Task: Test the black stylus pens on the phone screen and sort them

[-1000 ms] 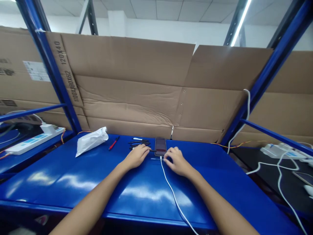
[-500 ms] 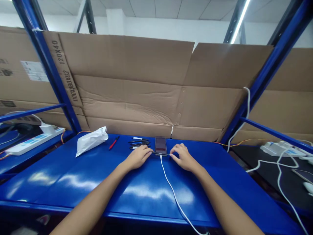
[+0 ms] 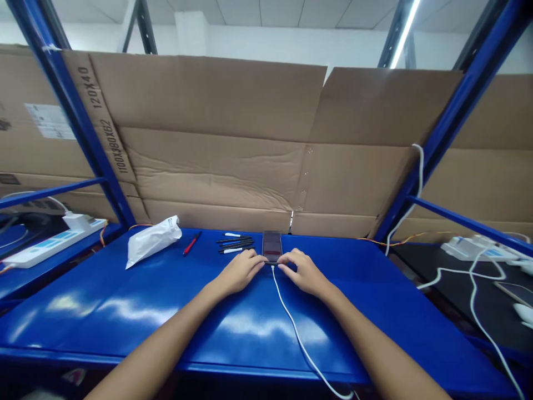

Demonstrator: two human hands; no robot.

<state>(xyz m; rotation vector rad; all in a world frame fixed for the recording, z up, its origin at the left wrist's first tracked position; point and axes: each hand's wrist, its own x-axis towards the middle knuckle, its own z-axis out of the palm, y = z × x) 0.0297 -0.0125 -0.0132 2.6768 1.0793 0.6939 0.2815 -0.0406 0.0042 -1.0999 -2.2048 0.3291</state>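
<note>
Your left hand [image 3: 239, 272] and right hand [image 3: 306, 272], fingers [image 3: 256, 259] pinched close on a thin black pen [image 3: 271, 263], by a flat dark phone [image 3: 272, 243]

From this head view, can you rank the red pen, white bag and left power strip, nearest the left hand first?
1. Red pen: left of the left hand.
2. White bag: further left.
3. Left power strip: far left.

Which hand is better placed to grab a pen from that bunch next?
Probably the left hand: it's close beside the pens. The right hand is farther off, by the phone's lower right corner. Both seem to pinch a thin dark item, though, so the left would need freeing first.
</note>
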